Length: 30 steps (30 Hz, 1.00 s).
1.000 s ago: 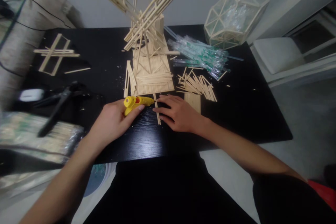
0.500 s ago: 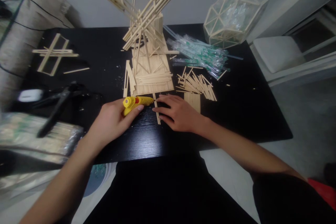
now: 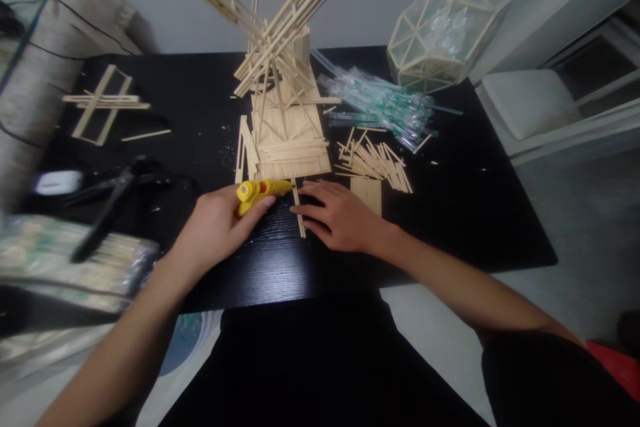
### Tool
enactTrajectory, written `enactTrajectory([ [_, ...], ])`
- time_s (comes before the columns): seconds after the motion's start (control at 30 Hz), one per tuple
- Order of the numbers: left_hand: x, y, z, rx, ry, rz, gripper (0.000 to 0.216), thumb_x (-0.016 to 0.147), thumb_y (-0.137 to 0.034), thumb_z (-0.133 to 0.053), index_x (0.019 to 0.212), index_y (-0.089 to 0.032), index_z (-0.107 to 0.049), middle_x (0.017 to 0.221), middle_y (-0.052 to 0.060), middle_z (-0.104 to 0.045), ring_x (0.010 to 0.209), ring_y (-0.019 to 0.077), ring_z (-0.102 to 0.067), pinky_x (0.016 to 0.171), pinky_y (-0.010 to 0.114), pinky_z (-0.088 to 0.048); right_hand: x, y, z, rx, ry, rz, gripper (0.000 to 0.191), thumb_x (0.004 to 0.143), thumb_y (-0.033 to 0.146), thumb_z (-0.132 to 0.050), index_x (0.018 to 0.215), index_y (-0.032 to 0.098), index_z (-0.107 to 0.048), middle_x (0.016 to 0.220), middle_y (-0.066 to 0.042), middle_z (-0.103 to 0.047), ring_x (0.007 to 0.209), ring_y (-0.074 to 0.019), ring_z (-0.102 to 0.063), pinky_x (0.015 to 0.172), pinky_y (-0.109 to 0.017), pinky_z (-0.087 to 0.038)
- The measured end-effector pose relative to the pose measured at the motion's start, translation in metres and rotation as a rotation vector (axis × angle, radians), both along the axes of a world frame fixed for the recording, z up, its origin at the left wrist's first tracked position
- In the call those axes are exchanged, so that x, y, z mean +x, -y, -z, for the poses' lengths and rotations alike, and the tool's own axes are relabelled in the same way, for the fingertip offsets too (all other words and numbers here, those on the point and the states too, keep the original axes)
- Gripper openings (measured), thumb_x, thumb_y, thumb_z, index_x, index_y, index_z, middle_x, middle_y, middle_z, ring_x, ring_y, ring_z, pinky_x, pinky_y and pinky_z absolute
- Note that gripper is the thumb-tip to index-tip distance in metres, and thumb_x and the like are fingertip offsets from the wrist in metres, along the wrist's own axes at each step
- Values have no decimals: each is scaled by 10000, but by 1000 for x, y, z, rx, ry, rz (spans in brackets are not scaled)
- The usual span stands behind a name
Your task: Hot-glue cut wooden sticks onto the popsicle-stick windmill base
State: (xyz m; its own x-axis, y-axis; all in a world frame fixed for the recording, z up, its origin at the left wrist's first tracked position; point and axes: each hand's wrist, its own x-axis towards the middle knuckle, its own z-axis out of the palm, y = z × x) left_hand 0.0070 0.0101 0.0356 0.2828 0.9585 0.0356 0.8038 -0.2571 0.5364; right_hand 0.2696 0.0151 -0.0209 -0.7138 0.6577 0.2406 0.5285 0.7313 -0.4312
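My left hand [image 3: 215, 227] is closed round a yellow glue gun [image 3: 260, 191] whose nozzle points right at a thin wooden stick [image 3: 299, 208] lying on the black table [image 3: 450, 213]. My right hand [image 3: 337, 215] lies flat with fingers spread, pressing on that stick from the right. Just behind both hands stands a windmill model [image 3: 280, 80] made of wooden sticks on a stick base.
A pile of loose sticks [image 3: 375, 163] and a small stick panel [image 3: 367, 193] lie right of the model. Plastic-wrapped packets [image 3: 380, 103] and a faceted stick-framed dome [image 3: 445, 27] are at the back right. A stick frame [image 3: 103, 103], black pliers [image 3: 107, 203] and a bag of sticks [image 3: 65, 257] are left.
The glue gun in my left hand has shifted slightly up toward the base of the model. My right hand has stayed on the stick.
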Motion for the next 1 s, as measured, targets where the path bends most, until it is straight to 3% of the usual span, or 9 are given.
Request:
enactTrajectory([
  [0.17,-7,5,-4,-23,-8,0,465,969,-634,-569,717,-246,-614,627,9,-626,550,185,-608,543,320,-462,-1,0,-2,21,25,-8,329,1037,245,-597,1332,197,-735,1436,-162,-650,1426,-320,-574,1192,-560,-477],
  [0.3,-16,7,-5,-9,-30,-79,505,955,-670,-568,679,-247,-565,542,-12,-549,467,157,-510,486,321,-382,0,0,-2,35,21,-15,325,1045,235,-574,1314,174,-744,1417,-171,-656,1420,-325,-577,1193,-556,-482],
  [0.43,-26,11,-8,-5,-33,-202,485,947,-691,-570,763,-243,-600,589,-9,-573,509,158,-504,496,320,-367,0,0,-1,39,24,-10,327,1044,231,-571,1320,179,-739,1421,-162,-650,1430,-313,-568,1203,-545,-479],
  [0.6,-48,13,-11,-2,-196,-339,405,1008,-625,-506,936,-234,-585,806,6,-584,730,200,-594,657,322,-450,0,1,-1,42,27,-10,322,1049,237,-569,1319,190,-738,1418,-150,-652,1425,-309,-574,1201,-550,-482],
  [0.7,-65,8,-2,60,-376,-373,377,979,-563,-486,1038,-210,-605,990,86,-610,906,283,-638,792,396,-527,0,0,0,41,14,-17,324,1043,222,-575,1315,169,-744,1410,-168,-656,1423,-325,-577,1197,-550,-485],
  [0.8,-77,3,10,-40,-487,-412,466,926,-510,-525,1225,-164,-618,1223,175,-609,1042,360,-657,896,484,-565,0,0,0,42,8,-15,320,1042,222,-580,1312,175,-746,1409,-165,-659,1420,-325,-580,1193,-551,-488],
  [0.9,-80,0,18,-116,-507,-400,540,907,-457,-556,1342,-139,-586,1338,218,-563,1106,399,-662,967,546,-559,0,1,0,38,7,-11,317,1049,232,-574,1312,184,-745,1415,-157,-658,1423,-316,-579,1199,-544,-484],
  [1.0,-83,-2,22,-68,-457,-346,485,914,-419,-555,1319,-155,-593,1340,212,-562,1161,420,-650,1017,576,-539,1,0,0,32,-2,-9,314,1053,242,-571,1311,197,-745,1413,-148,-661,1422,-307,-581,1195,-538,-489],
])
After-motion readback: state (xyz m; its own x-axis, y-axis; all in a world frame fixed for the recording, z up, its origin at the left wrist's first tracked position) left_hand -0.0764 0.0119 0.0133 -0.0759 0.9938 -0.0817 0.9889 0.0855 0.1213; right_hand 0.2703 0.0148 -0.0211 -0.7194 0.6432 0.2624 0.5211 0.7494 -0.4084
